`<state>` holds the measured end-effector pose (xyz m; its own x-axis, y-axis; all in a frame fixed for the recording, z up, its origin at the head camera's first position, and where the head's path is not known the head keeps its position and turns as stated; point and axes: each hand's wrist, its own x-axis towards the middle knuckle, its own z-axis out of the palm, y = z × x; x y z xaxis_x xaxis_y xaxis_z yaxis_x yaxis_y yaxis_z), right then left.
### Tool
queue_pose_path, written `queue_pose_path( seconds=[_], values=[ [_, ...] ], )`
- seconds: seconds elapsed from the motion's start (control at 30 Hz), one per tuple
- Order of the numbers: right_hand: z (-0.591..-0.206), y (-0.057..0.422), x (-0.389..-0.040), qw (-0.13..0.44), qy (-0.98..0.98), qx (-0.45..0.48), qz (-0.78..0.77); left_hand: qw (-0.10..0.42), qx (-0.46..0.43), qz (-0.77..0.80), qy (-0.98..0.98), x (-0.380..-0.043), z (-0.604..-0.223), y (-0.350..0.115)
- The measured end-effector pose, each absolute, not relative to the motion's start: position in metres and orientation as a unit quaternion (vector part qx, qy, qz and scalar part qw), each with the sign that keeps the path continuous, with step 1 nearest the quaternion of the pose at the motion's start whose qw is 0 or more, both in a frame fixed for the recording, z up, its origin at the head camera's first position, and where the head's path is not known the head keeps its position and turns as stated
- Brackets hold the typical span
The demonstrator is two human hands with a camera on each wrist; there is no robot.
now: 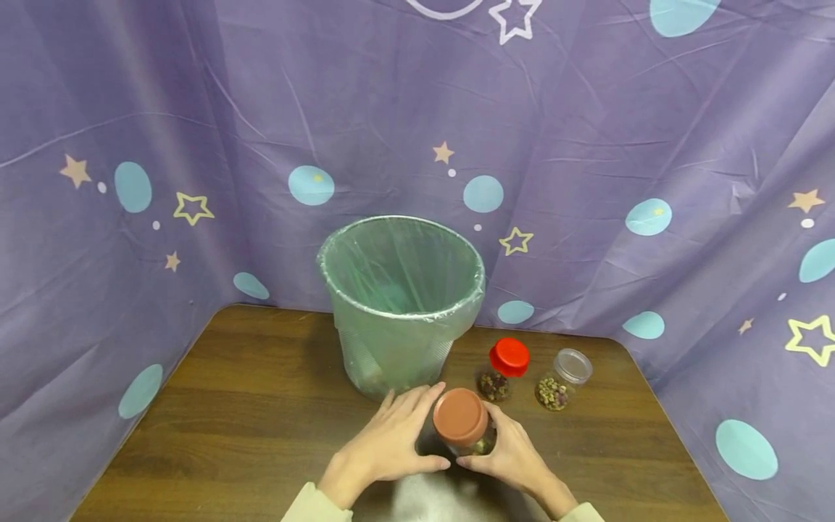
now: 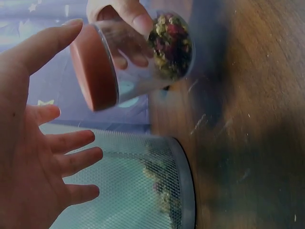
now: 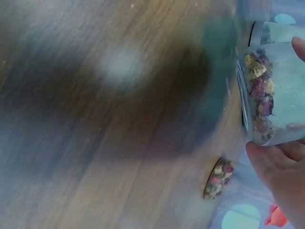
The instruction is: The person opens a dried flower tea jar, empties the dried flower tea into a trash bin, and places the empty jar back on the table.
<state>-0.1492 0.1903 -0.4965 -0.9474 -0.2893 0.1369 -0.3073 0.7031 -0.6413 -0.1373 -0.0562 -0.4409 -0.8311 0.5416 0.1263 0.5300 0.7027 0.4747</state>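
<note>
My right hand [image 1: 515, 453] grips a clear jar [image 2: 136, 59] with a brownish-orange lid [image 1: 460, 415], fingers and thumb around its side. Dried flowers [image 2: 172, 45], dark red and yellowish, lie at the jar's bottom; the right wrist view shows them [image 3: 261, 90] too. The jar tilts a little close over the table. To its left, my left hand [image 1: 391, 438] is spread, palm facing the lid, holding nothing. In the left wrist view its thumb tip overlaps the lid's edge, while the other fingers stand apart from the jar.
Behind the hands stands a mesh bin [image 1: 391, 351] lined with a green bag; dried flowers [image 2: 164, 191] show through its wall. A red-lidded jar [image 1: 509, 357] and a clear-lidded jar [image 1: 573, 367], both holding dried flowers, stand right on the wooden table [image 1: 248, 406]. A purple curtain [image 1: 391, 109] surrounds it.
</note>
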Motion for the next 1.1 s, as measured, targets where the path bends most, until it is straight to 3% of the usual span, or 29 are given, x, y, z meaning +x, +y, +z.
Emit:
queue_pose_path(
  seconds=[0.37,0.7,0.9,1.1],
  values=[
    [-0.488,0.181,-0.145,0.026,-0.920,0.224,0.319,0.041,0.304,0.278,0.910,-0.133,-0.439,-0.045],
    [-0.477,0.187,-0.141,0.017,-0.931,0.224,0.287,0.000,0.347,0.230,0.909,-0.136,-0.435,-0.044],
    [-0.471,0.190,-0.141,0.016,-0.913,0.273,0.304,0.005,0.359,0.238,0.902,-0.141,-0.431,-0.047],
    [-0.468,0.192,-0.143,-0.033,-0.887,0.299,0.350,-0.029,0.358,0.244,0.901,-0.145,-0.434,-0.046]
  ],
)
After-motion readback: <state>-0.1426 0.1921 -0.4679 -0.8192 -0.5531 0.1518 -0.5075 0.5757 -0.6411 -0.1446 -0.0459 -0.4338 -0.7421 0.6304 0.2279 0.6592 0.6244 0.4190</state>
